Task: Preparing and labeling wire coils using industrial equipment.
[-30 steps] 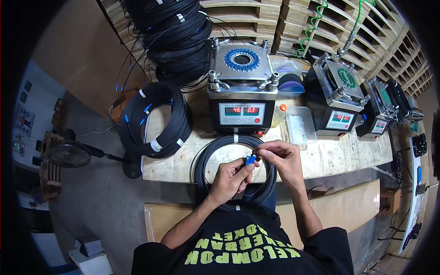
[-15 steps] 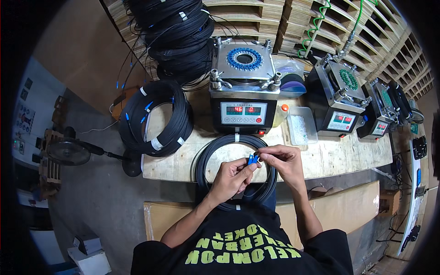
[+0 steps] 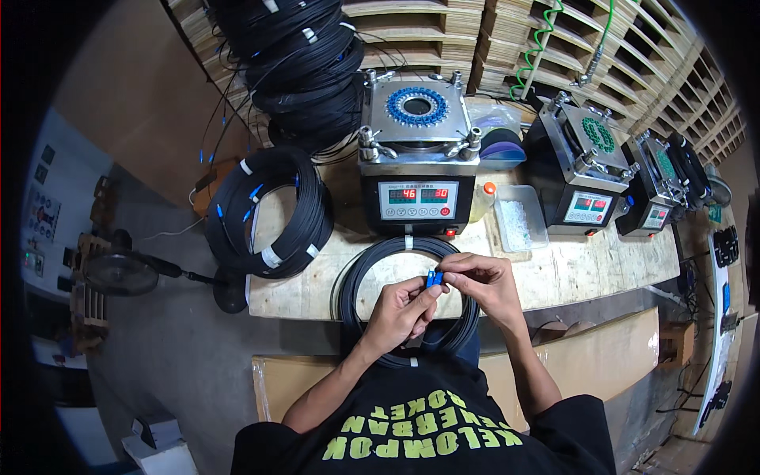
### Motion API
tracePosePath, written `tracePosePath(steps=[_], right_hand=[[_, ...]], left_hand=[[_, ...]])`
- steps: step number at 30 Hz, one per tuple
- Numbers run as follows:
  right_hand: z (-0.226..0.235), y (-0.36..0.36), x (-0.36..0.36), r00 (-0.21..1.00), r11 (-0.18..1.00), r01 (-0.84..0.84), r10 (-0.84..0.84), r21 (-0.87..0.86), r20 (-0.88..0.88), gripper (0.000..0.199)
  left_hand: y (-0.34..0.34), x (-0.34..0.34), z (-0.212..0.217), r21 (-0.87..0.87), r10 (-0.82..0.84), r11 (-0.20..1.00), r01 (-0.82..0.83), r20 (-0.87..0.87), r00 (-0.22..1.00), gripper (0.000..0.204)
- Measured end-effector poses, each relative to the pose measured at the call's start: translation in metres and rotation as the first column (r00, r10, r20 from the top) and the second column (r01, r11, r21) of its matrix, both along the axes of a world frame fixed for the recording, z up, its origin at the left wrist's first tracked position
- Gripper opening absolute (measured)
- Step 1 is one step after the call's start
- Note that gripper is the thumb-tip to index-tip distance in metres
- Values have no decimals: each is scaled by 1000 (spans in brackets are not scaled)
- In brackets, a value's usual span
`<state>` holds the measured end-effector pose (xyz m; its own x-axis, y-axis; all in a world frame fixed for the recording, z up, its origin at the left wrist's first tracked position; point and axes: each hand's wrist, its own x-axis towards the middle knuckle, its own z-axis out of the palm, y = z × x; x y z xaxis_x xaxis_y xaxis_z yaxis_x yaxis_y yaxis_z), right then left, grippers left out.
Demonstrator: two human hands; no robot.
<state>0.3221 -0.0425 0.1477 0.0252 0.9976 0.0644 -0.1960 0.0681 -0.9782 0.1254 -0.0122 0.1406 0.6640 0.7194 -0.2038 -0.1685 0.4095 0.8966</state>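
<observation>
Over the near edge of the wooden table, my left hand (image 3: 402, 310) pinches a pair of small blue fibre-optic connectors (image 3: 434, 278) between thumb and fingers. Against the connectors' right side, my right hand (image 3: 487, 286) has its thumb and forefinger closed; whether they grip a connector or a small dark piece at its end is too small to make out. Beneath both hands lies a coil of black cable (image 3: 351, 293), partly on the table and partly over my lap. White tape binds it at its far and near sides.
Behind the coil stands a polishing machine (image 3: 419, 202) with a ring of blue connectors on top. Further right are two similar machines (image 3: 590, 207) with green rings. A clear tray (image 3: 522, 218), another cable coil (image 3: 269, 210), a tall cable stack (image 3: 305, 79) and a fan (image 3: 119, 269) surround the workspace.
My right fingers have closed in slightly on the blue connectors, which have turned a little. The whole view has shifted slightly; the coil stays under my hands.
</observation>
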Motion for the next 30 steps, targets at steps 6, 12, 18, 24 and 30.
tracePosePath(steps=[6, 12, 18, 24, 30], right_hand=[[-3, 10, 21, 999, 998, -7, 9, -63, 35, 34], [-72, 44, 153, 620, 916, 396, -315, 60, 719, 24], [-164, 58, 221, 207, 908, 419, -110, 14, 972, 18], [-169, 68, 201, -36, 913, 395, -102, 108, 994, 13], [-186, 73, 209, 69, 894, 445, -93, 53, 993, 10]], left_hand=[[0, 0, 1, -34, -36, 999, 35, -21, 999, 28], [-3, 0, -10, -52, -91, 995, 88, -51, 995, 27], [-3, 2, -15, -72, -72, 995, 67, -66, 995, 28], [-3, -1, -18, -61, -48, 997, 43, -78, 996, 28], [-5, 1, -21, -76, -54, 996, 47, -82, 995, 28]])
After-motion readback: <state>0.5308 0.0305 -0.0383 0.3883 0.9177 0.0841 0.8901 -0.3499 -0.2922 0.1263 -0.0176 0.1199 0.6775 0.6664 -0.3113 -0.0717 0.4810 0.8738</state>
